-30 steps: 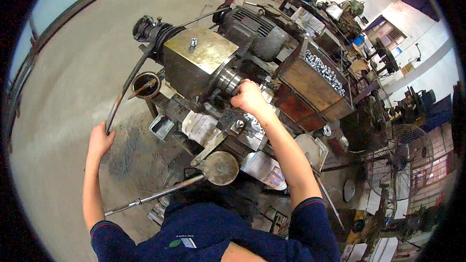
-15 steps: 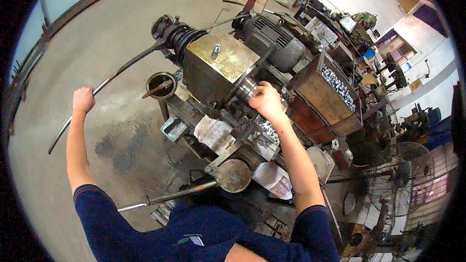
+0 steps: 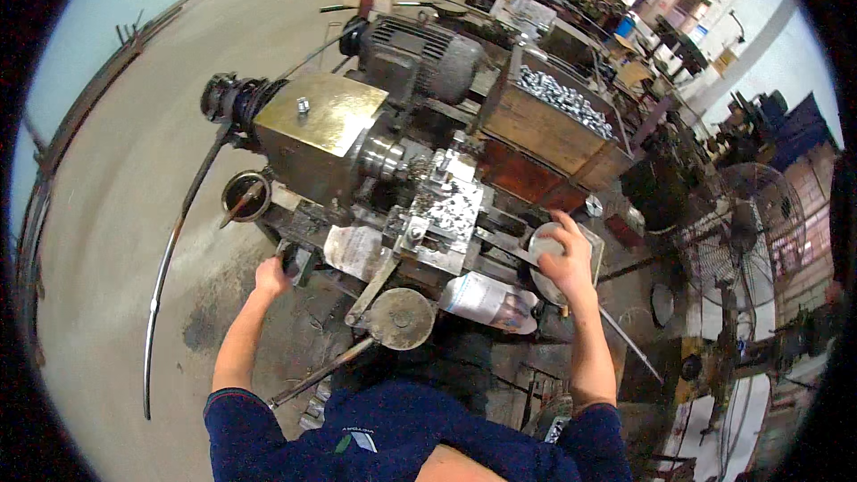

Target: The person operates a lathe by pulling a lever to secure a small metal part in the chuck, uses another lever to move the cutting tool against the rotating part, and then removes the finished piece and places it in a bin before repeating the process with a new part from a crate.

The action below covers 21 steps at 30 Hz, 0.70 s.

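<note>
My left hand [image 3: 273,277] is at the small rectangular tin [image 3: 300,264] on the machine's near left side. Its fingers are curled and partly hidden at the tin's edge; what they hold, if anything, cannot be made out. My right hand [image 3: 568,257] hovers with fingers apart and bent over a pale round disc [image 3: 542,250] at the machine's right end. Between them is the lathe-like machine with a shiny round chuck [image 3: 382,159] and a slide [image 3: 446,214] strewn with metal chips. The long bent lever [image 3: 170,259] hangs at the left, with no hand on it.
A wooden crate [image 3: 544,138] full of small metal parts stands behind the slide. A motor [image 3: 420,54] sits at the back, and an oily pot [image 3: 247,196] at the left. A round handwheel plate [image 3: 402,319] is close to my body. A fan [image 3: 745,232] stands right.
My left hand has let go of the long lever and moved right to the tin; the lever has swung down. My right hand has left the chuck and come nearer and right. The view has shifted.
</note>
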### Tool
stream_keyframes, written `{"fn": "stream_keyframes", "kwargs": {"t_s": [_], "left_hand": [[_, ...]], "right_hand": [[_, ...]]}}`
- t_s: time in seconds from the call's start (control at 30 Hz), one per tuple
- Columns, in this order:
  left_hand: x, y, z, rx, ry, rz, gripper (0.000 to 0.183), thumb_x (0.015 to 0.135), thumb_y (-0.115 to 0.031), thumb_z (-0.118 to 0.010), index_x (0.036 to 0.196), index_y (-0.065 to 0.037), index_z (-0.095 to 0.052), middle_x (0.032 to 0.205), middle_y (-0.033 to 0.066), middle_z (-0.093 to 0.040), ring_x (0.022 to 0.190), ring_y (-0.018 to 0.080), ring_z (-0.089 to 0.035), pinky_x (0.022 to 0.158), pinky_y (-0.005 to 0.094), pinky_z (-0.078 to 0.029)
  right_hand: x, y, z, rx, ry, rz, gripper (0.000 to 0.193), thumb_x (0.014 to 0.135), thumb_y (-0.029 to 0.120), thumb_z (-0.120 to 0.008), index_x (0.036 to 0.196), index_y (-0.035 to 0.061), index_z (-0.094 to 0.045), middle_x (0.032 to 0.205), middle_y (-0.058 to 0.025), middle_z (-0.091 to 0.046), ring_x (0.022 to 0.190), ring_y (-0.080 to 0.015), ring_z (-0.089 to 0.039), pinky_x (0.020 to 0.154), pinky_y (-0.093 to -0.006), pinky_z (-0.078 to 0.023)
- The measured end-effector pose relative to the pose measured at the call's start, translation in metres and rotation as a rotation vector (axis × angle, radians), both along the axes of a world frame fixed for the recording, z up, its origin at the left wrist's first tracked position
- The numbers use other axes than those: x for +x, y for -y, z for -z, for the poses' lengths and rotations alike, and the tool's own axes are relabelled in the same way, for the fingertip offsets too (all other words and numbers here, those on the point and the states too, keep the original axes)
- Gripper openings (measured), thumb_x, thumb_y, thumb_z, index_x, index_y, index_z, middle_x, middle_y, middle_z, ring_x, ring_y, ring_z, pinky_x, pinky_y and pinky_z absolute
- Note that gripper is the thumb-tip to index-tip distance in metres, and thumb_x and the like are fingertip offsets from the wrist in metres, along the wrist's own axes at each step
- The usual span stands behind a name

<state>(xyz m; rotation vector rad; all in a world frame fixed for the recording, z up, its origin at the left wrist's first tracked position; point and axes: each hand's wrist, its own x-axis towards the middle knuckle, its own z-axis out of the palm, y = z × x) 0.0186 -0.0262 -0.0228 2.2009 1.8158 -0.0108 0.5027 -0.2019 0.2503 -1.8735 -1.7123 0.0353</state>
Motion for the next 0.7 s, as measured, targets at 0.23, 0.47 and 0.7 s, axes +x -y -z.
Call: {"fn": "stream_keyframes", "kwargs": {"t_s": [0.23,0.47,0.7], "left_hand": [[-0.02,-0.052,-0.01,0.076,-0.437,0.282,0.018,0.069,-0.018,-0.062,0.086,-0.014,-0.063,0.089,0.0086,-0.065,0.083,0.0237,-0.063,0.067,0.0371,-0.049],[-0.041,-0.024,-0.026,-0.052,-0.064,-0.004,0.033,0.07,-0.024,-0.062,0.101,-0.013,-0.064,0.093,0.0126,-0.064,0.085,0.0309,-0.06,0.075,0.0405,-0.048],[-0.119,0.002,0.019,-0.221,0.064,-0.19,0.032,0.07,-0.024,-0.064,0.098,-0.01,-0.065,0.08,0.0122,-0.066,0.073,0.0253,-0.064,0.072,0.0356,-0.05]], "right_hand": [[0.125,0.138,0.071,-0.175,-0.034,0.511,0.038,0.055,0.014,-0.062,0.09,0.0028,-0.065,0.113,-0.0189,-0.055,0.104,-0.0346,-0.054,0.09,-0.0351,-0.042],[0.223,0.289,0.151,-0.615,0.452,1.104,0.043,0.063,0.014,-0.061,0.106,0.0109,-0.056,0.106,-0.0107,-0.058,0.106,-0.0294,-0.051,0.09,-0.0437,-0.039],[0.137,0.316,0.172,-0.58,0.288,1.011,0.036,0.064,0.027,-0.065,0.089,0.0022,-0.058,0.077,-0.0204,-0.061,0.075,-0.0391,-0.06,0.068,-0.0449,-0.048]]}}
